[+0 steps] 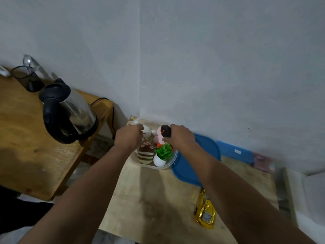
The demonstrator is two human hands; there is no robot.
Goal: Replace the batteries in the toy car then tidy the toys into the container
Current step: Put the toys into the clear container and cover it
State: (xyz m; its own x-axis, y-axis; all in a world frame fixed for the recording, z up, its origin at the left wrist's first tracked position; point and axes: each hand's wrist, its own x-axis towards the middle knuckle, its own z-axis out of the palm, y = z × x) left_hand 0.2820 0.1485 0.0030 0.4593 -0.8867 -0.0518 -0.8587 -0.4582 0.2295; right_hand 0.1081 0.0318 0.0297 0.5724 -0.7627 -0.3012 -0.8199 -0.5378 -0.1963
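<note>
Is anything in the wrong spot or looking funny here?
Yes. The yellow toy car lies alone on the table, outside the clear container where the other toys sit. The blue lid is off, lying beside the container. Nothing looks spilled or broken.

toy car (205, 209): part-hidden by forearm | container (173, 158) far rim: hidden

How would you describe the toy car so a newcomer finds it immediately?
Start at the pale wooden table in the corner. Beside the right forearm, nearer the camera than the blue lid, lies the toy car. It is shiny gold-yellow and sits outside the clear container.
</note>
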